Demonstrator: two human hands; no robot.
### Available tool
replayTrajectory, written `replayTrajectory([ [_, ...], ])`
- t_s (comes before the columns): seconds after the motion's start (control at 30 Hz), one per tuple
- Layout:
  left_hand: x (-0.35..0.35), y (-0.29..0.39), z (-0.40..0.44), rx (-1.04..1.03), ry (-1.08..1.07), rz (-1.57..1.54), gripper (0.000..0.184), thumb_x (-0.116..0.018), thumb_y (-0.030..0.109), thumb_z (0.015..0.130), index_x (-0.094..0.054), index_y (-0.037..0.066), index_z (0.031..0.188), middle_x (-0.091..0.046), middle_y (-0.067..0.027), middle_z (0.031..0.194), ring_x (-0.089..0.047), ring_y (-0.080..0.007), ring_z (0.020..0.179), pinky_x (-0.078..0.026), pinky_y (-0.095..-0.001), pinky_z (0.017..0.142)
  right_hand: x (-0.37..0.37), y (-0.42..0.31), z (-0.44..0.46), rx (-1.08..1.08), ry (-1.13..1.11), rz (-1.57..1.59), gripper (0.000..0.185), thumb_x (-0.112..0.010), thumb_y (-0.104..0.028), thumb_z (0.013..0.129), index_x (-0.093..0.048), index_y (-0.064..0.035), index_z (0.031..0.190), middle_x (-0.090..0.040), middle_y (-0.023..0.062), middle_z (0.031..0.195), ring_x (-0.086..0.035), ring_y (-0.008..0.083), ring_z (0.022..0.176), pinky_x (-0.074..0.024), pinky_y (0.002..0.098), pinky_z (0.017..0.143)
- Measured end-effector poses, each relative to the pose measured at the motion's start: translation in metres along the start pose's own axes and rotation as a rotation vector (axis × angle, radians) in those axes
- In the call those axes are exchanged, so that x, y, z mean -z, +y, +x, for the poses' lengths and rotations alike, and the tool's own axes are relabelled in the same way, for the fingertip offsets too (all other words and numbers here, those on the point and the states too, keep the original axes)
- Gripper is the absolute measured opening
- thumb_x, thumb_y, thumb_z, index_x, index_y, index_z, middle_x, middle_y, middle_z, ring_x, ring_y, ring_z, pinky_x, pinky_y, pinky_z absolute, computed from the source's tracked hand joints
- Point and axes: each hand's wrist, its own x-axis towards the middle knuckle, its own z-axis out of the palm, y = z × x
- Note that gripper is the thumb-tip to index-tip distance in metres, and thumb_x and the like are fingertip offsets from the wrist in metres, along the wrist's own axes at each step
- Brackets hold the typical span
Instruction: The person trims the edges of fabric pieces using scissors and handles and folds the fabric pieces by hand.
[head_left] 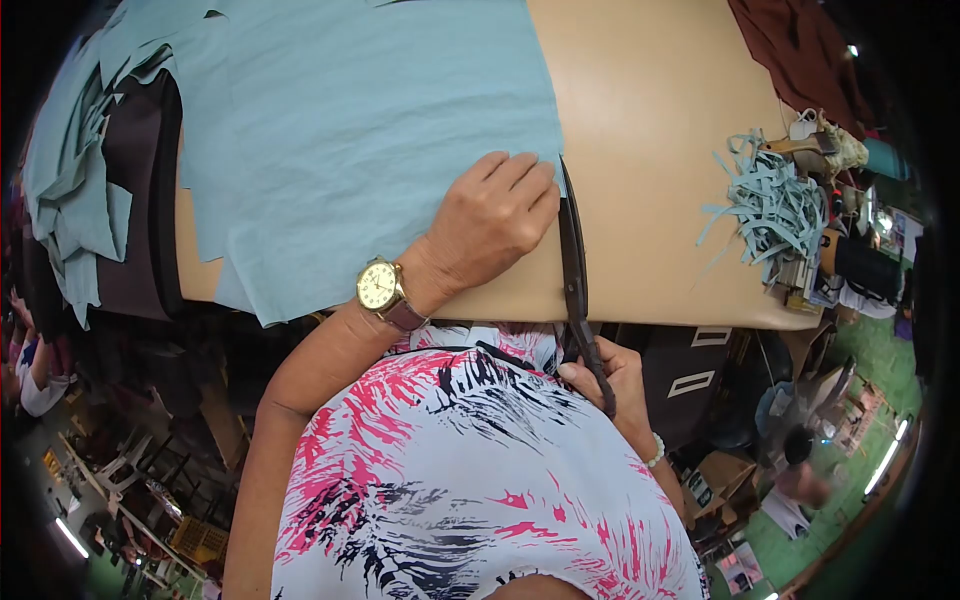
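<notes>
A wide sheet of light blue fabric (370, 130) lies over the tan tabletop, its right edge running down to the scissors. My left hand (495, 220), with a watch on its wrist, rests on the lower right part of the fabric, fingers curled and closed at its edge; the fingertips are partly hidden. Beside that edge, large dark scissors (573, 270) point away from me, tips at the fabric. My right hand (618, 385) grips their handles just below the table's front edge. The blades look nearly together.
A heap of thin blue fabric strips (770, 205) lies at the table's right end, near a wooden-handled brush (803, 145). Brown cloth (800, 55) covers the far right corner. More blue fabric (75, 200) hangs at the left over a dark surface. Drawers (690, 380) stand below the table.
</notes>
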Motion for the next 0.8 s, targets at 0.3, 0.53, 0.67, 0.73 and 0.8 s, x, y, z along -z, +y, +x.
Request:
replayTrajectory([
  [0.3,0.002,0.005,-0.002,-0.023,0.022,-0.031,0.017,-0.058,0.007,0.067,-0.062,0.001,0.083,-0.063,-0.0107,0.093,-0.06,-0.0239,0.091,-0.049,-0.0379,0.076,0.0,-0.004,0.012,0.064,-0.109,0.15,0.027,-0.074,-0.017,0.069,-0.051,-0.004,0.069,-0.048,-0.0039,0.059,-0.041,0.0028,0.054,-0.0308,0.0179,0.049],
  [0.53,0.005,0.011,-0.006,-0.012,0.024,-0.053,0.017,-0.058,0.008,0.068,-0.062,0.002,0.083,-0.063,-0.0102,0.093,-0.06,-0.0235,0.091,-0.049,-0.0378,0.076,-0.007,-0.006,0.018,0.089,-0.096,0.19,0.027,-0.075,-0.018,0.068,-0.052,-0.0045,0.068,-0.05,-0.0029,0.058,-0.043,0.0037,0.053,-0.0318,0.0181,0.049],
  [0.67,0.006,0.012,-0.007,-0.001,0.034,-0.051,0.017,-0.058,0.008,0.068,-0.061,0.002,0.083,-0.063,-0.0099,0.092,-0.06,-0.023,0.09,-0.05,-0.0373,0.076,-0.009,-0.008,0.018,0.092,-0.087,0.195,0.026,-0.074,-0.017,0.069,-0.051,-0.0045,0.067,-0.05,-0.0026,0.058,-0.043,0.0038,0.053,-0.032,0.0184,0.049],
  [0.73,0.006,0.012,-0.007,-0.003,0.034,-0.051,0.016,-0.058,0.008,0.068,-0.061,0.002,0.083,-0.063,-0.0097,0.092,-0.061,-0.0228,0.09,-0.05,-0.037,0.076,-0.01,-0.007,0.017,0.088,-0.079,0.194,0.026,-0.073,-0.017,0.07,-0.051,-0.0045,0.067,-0.05,-0.0026,0.058,-0.043,0.0038,0.053,-0.0316,0.0185,0.048],
  [0.8,0.006,0.011,-0.007,-0.004,0.031,-0.051,0.017,-0.058,0.008,0.068,-0.062,0.002,0.083,-0.063,-0.0097,0.093,-0.061,-0.0229,0.09,-0.05,-0.037,0.076,-0.01,-0.005,0.016,0.087,-0.067,0.174,0.026,-0.073,-0.017,0.07,-0.051,-0.0046,0.066,-0.049,-0.0027,0.058,-0.042,0.0036,0.052,-0.0309,0.0184,0.048],
])
